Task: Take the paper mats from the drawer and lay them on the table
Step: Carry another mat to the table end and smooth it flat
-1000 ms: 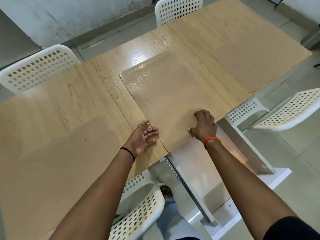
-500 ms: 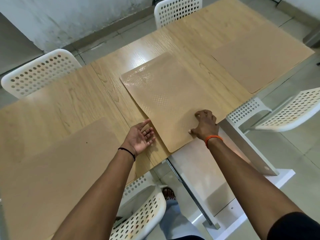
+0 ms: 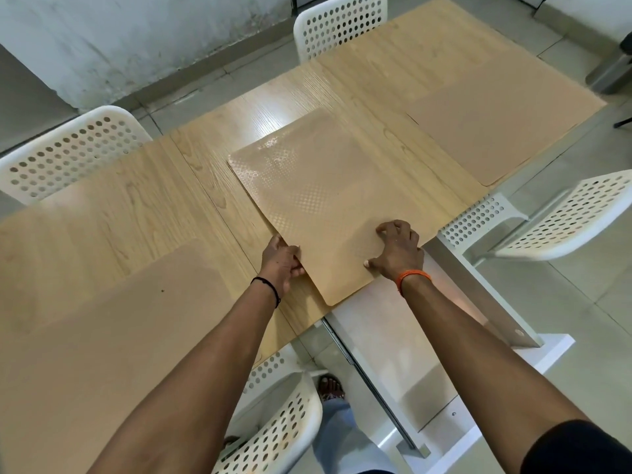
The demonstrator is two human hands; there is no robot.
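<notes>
— What is seen at the counter (image 3: pixel 143 213)?
— A shiny mat (image 3: pixel 318 200) is laid flat at the middle, its near corner hung past the edge above an open drawer (image 3: pixel 386 336).
— And the hands?
— The mat's left edge is pinched by the left hand (image 3: pixel 282 265). The mat is pressed by the curled fingertips of the right hand (image 3: pixel 398 249).
— Other mats?
— One mat (image 3: pixel 113 323) is laid at the left, another (image 3: pixel 502 128) at the far right. White chairs (image 3: pixel 68 152) are set around.
</notes>
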